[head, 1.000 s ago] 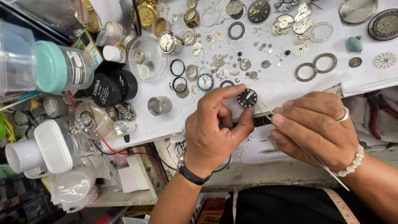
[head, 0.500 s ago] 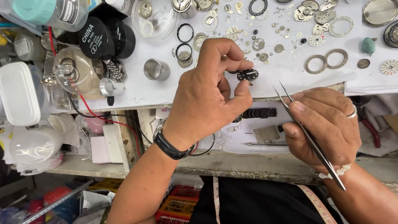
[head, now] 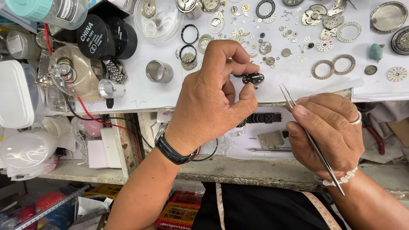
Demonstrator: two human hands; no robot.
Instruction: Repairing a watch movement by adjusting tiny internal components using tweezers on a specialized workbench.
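Note:
My left hand (head: 213, 96) pinches a small round black watch dial (head: 253, 79) edge-on between thumb and fingertips, over the white paper sheet (head: 140, 91) on the bench. A black watch sits on that wrist. My right hand (head: 328, 132) grips thin metal tweezers (head: 294, 108), tips pointing up and left, a few centimetres to the right of the dial and not touching it. This hand wears a ring and a pearl bracelet. A black strap piece (head: 266, 117) lies below the dial.
Loose watch parts cover the sheet: toothed rings (head: 332, 66), gears, black O-rings (head: 189, 34), a metal cup (head: 158, 71), a case back (head: 388, 17). Black round tins (head: 106, 38), a glass dome (head: 76, 72) and plastic containers crowd the left. Red pliers (head: 377, 138) lie at right.
The view has shifted a little. My left hand has tilted the dial from face-up to edge-on and keeps it pinched. The right hand lifted the tweezers off the bench beside it.

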